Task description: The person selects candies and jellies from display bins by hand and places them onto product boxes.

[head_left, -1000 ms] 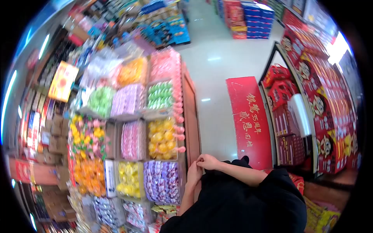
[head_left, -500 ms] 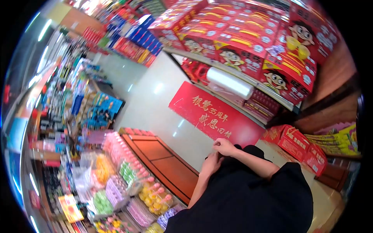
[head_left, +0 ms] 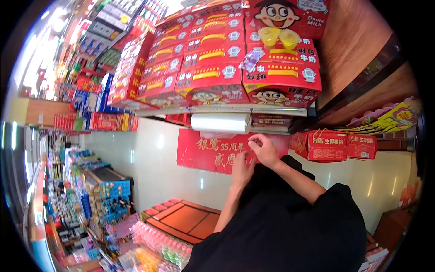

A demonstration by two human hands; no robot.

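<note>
My left hand (head_left: 242,168) is raised in front of my dark clothing, over a red floor mat (head_left: 190,152) with gold characters. Its fingers are blurred, and whether they hold anything cannot be made out. Just to the right, my right hand (head_left: 265,152) has its thumb and fingers curled together, with anything between them too small to see. A small gap lies between the hands. Nearest beyond them is a white plastic roll (head_left: 220,123) under the shelf of red milk boxes (head_left: 210,75). Two yellow items (head_left: 278,39) and a purple packet (head_left: 250,60) lie on the boxes.
Red gift boxes (head_left: 327,146) stand on the floor at the right. A wooden cabinet (head_left: 183,221) with candy bins (head_left: 158,240) is at the lower left. Stocked shelves (head_left: 68,199) line the far left. Yellow snack packs (head_left: 392,119) sit at the right.
The view has swung right from the candy bins to the milk-box shelf. My hands, together earlier, are now slightly apart and raised.
</note>
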